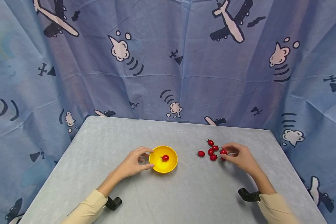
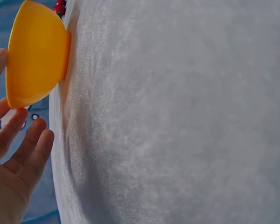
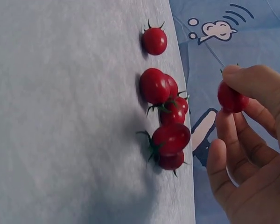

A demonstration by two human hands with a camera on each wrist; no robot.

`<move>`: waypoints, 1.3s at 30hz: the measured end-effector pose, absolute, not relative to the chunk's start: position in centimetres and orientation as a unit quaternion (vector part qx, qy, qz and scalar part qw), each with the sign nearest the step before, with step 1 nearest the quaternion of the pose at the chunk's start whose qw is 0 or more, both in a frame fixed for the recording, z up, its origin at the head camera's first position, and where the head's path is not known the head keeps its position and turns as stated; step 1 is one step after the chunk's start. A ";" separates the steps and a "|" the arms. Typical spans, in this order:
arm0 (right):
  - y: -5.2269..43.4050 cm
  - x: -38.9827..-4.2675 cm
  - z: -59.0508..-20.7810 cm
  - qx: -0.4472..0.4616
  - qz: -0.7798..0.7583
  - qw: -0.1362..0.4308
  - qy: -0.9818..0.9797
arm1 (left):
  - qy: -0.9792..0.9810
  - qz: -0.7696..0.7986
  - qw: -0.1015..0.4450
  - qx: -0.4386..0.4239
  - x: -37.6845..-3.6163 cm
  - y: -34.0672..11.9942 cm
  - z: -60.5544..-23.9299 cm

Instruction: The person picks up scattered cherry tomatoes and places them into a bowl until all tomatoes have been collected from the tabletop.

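Note:
A yellow bowl (image 1: pixel 156 167) stands on the table with one small red tomato (image 1: pixel 165 158) with a green calyx inside. My left hand (image 1: pixel 134 161) holds the bowl at its left side, thumb on the near rim and index finger on the far rim; the other fingers extend loosely in the left wrist view. On the right, my right hand (image 1: pixel 238 155) pinches a cherry tomato (image 3: pixel 232 97) between thumb and fingertips, raised off the table. Several more cherry tomatoes (image 3: pixel 155 86) lie grouped beside that hand, and a single cherry tomato (image 1: pixel 201 154) sits slightly left of them.
A pale grey cloth covers the table (image 1: pixel 128 133). Behind it hangs a blue curtain (image 1: pixel 156 62) printed with planes and clouds. Each wrist wears a black camera mount (image 1: pixel 249 195) near the sleeve.

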State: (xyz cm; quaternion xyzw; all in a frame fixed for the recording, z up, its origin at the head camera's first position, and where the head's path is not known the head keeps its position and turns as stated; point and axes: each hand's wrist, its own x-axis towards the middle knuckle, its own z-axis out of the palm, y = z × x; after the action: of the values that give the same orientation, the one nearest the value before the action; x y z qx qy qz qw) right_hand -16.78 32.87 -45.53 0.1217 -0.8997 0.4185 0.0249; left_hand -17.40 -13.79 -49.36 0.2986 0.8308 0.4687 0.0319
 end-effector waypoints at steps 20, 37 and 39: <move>28.4 -17.7 -46.2 0.150 0.478 0.023 -0.865 | 0.830 0.472 0.034 0.294 -17.5 -13.9 -49.6; 22.5 -16.9 -42.9 0.180 0.501 -0.005 -0.846 | 0.831 0.473 0.037 0.290 -17.4 -13.8 -49.4; 22.0 -16.8 -42.6 0.183 0.500 -0.007 -0.846 | 0.831 0.474 0.037 0.290 -17.4 -13.9 -49.4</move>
State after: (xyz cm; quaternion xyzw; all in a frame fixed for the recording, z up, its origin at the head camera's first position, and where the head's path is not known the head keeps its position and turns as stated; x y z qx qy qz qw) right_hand -16.82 22.02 -42.59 0.1831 -0.8465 0.4999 -0.0068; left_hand -17.40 -13.89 -49.44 0.2900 0.8307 0.4738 0.0375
